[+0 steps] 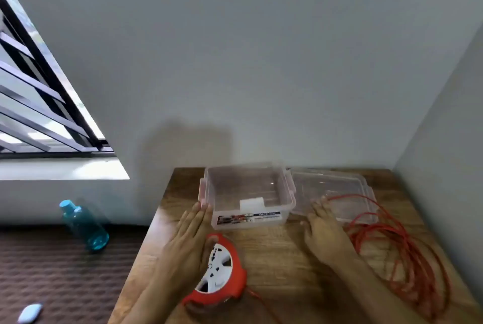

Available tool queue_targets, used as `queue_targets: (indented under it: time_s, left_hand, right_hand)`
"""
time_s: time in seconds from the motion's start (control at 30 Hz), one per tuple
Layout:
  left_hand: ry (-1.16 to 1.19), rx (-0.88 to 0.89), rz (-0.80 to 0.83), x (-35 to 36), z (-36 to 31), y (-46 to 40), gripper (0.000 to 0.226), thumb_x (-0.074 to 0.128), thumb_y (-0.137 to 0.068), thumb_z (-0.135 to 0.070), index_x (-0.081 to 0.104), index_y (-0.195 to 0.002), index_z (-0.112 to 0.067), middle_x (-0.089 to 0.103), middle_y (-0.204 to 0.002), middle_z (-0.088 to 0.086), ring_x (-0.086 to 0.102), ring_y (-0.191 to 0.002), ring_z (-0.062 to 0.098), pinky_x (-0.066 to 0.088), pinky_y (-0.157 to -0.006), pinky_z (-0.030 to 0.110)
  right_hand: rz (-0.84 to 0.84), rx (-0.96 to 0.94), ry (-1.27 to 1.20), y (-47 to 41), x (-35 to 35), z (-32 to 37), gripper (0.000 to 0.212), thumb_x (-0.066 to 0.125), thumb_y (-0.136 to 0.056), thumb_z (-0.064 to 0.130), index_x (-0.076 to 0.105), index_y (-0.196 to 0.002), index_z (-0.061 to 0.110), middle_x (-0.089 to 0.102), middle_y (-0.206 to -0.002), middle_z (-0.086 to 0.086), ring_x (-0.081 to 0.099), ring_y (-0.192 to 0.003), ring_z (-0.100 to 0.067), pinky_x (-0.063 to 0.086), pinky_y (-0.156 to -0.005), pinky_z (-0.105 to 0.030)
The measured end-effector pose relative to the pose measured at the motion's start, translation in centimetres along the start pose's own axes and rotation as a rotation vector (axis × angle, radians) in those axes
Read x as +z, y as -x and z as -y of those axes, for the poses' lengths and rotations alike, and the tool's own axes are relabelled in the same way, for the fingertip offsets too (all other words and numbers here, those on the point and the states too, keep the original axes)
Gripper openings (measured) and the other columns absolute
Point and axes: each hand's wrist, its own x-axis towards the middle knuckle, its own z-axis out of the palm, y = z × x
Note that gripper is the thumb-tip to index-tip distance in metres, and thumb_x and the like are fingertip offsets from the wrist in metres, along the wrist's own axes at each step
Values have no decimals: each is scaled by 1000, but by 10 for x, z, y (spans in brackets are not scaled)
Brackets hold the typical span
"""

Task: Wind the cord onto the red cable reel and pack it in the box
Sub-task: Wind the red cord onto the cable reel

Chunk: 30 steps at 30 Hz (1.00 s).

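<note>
A red cable reel with a white socket face lies flat on the wooden table near its front. My left hand rests flat over the reel's left side, fingers straight, thumb on the red rim. A loose red cord is heaped at the right and trails back to the reel. My right hand lies flat and empty just left of the heap. The clear plastic box stands open behind the hands. Its clear lid lies to the right, partly under the cord.
The table stands in a corner, with walls behind and at the right. Left of it, lower down, a blue water bottle lies on a brown quilted surface, and a small pale object sits near the bottom left. A barred window is at the left.
</note>
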Motion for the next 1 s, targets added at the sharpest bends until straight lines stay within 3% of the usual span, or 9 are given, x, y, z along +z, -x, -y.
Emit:
queue_targets:
  time_s: [0.17, 0.23, 0.33, 0.43, 0.47, 0.6, 0.77, 0.87, 1.0]
  left_hand:
    - [-153, -59, 62, 17, 2, 19, 51, 43, -102, -40, 58, -147, -19, 60, -150, 1, 48, -144, 19, 20, -123, 24]
    - [-152, -114, 109, 18, 1, 17, 54, 47, -104, -35, 44, -157, -24, 47, -161, -3, 34, -154, 17, 12, -122, 23]
    - [-139, -178, 231, 19, 1, 12, 58, 40, -108, -39, 28, -163, -27, 28, -171, -7, 17, -159, 15, 4, -125, 28]
    - [-83, -222, 288, 21, 1, 7, 58, 44, -106, -38, 33, -161, -26, 34, -168, -5, 29, -154, 18, 23, -125, 35]
    - [-41, -244, 291, 22, 2, 4, 58, 46, -105, -37, 35, -161, -26, 36, -167, -4, 33, -152, 19, 28, -123, 36]
    - [109, -431, 316, 20, 0, 1, 67, 56, -101, -39, 34, -161, -21, 42, -163, 4, 44, -145, 27, 41, -114, 43]
    - [216, -664, 335, 13, 11, -2, 76, 68, -92, -47, 40, -156, -17, 61, -148, 12, 59, -131, 34, 51, -101, 45]
    - [304, -744, 334, 11, 19, -6, 70, 66, -95, -43, 43, -156, -16, 61, -147, 12, 60, -130, 33, 52, -101, 43]
    - [414, -751, 351, 10, 26, -11, 60, 60, -100, -39, 47, -153, -14, 60, -148, 14, 59, -130, 33, 52, -100, 40]
  right_hand:
    - [12, -131, 36, 28, 18, -2, 35, 46, -98, 28, 64, -128, 22, 35, -157, -8, 10, -151, -27, -5, -116, -25]
    - [32, -134, 43, 40, 28, -3, 33, 51, -92, 28, 69, -120, 26, 42, -153, -5, 17, -150, -29, 14, -120, -35]
    - [63, -95, 64, 56, 36, 5, 27, 59, -81, 32, 75, -102, 29, 57, -140, -1, 37, -142, -30, 38, -106, -54]
    - [-5, -122, 46, 62, 44, 13, 29, 74, -78, 22, 75, -106, 21, 65, -128, -3, 50, -133, -31, 17, -114, -37]
    - [-5, -118, -8, 61, 45, 15, 30, 72, -80, 18, 73, -111, 17, 64, -128, -6, 52, -130, -32, 16, -114, -30]
    - [33, -61, -76, 59, 46, 25, 32, 65, -85, 19, 69, -116, 14, 64, -123, -10, 57, -117, -31, 42, -104, -37]
    - [52, -190, -15, 62, 34, 59, 27, 56, -92, 24, 68, -116, 21, 68, -116, -3, 56, -110, -24, 39, -101, -33]
    - [160, -405, -78, 64, 24, 97, 36, 54, -94, 29, 58, -130, 30, 64, -123, 2, 53, -115, -18, 39, -106, -35]
    - [306, -480, -9, 61, 24, 148, 49, 49, -99, 39, 40, -145, 29, 53, -139, -3, 50, -126, -22, 45, -101, -40]
